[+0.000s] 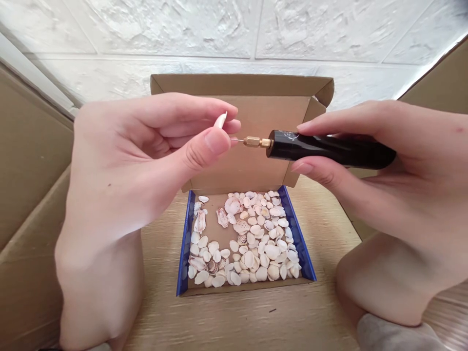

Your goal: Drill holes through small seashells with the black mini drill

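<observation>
Between the thumb and fingers of my left hand [146, 151] is a small white seashell [220, 120], mostly hidden by the thumb. My right hand [380, 161] is closed around a black handheld mini drill [310, 147] with a brass chuck [258, 142]. Its thin bit points left and reaches behind my left thumb; whether the tip touches the shell is hidden. Both hands are raised above an open cardboard box [245, 287] holding many loose shells [252, 258], white, cream and pinkish, some with brown markings.
The box's lid [270, 112] stands upright at the back, and its side walls are blue. It rests on a wooden table [234, 321] with a small dark speck [272, 310] in front. White brick-patterned wall [175, 29] rises behind; cardboard panels [29, 146] flank both sides.
</observation>
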### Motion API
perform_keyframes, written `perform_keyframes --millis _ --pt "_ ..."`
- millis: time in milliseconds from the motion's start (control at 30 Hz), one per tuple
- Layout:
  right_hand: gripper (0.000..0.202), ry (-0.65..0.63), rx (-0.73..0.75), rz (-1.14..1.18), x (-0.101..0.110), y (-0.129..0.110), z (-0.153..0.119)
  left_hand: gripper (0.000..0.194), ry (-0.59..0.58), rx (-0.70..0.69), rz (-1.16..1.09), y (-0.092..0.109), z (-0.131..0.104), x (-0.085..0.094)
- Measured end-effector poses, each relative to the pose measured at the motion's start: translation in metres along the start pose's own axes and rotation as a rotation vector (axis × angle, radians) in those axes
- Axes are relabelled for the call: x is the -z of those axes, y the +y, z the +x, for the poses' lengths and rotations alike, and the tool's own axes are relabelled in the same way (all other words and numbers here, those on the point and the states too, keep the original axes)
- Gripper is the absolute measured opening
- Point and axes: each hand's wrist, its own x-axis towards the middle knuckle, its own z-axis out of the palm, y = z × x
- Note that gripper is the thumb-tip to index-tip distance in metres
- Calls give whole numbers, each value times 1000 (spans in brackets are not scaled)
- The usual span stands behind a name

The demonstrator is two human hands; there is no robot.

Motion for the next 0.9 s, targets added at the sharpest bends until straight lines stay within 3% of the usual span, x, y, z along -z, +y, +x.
perform_keyframes --millis 767,900 --pt "8 13 66 -92 -7 4 0 28 48 42 -18 1 0 -3" --pt "7 -13 43 -95 -7 2 0 24 67 105 -16 3 1 -3"
